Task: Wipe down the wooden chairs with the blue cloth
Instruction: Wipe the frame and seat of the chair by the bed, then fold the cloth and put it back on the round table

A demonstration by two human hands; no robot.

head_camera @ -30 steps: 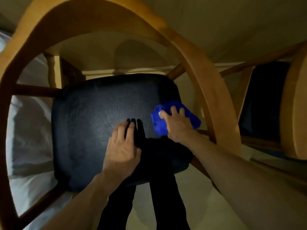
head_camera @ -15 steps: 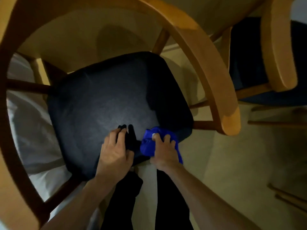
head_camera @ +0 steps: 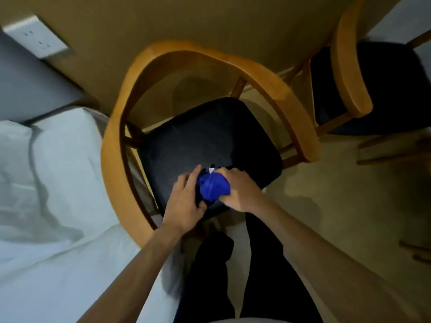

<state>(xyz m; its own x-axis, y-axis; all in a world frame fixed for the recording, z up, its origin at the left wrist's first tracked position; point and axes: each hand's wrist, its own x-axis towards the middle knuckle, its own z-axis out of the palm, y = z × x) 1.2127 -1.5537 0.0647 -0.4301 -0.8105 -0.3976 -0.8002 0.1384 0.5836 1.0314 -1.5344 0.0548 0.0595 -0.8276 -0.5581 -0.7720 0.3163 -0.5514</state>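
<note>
- Chair (head_camera: 268, 89), centre of the frame: smooth, lightly glossy honey-coloured wood frame, with a matt dark padded seat (head_camera: 210, 136).
- Blue cloth (head_camera: 213, 188), lower centre: soft, crumpled fabric.
- Bedding (head_camera: 46, 183), left: matt white cloth, creased.
- Wall plate (head_camera: 35, 36), upper left: smooth, brushed-metal look.

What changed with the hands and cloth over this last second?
The right hand drew the blue cloth from the seat's right side to its front edge. The left hand left the seat and now touches the cloth. The right grip on the cloth stayed.
</note>
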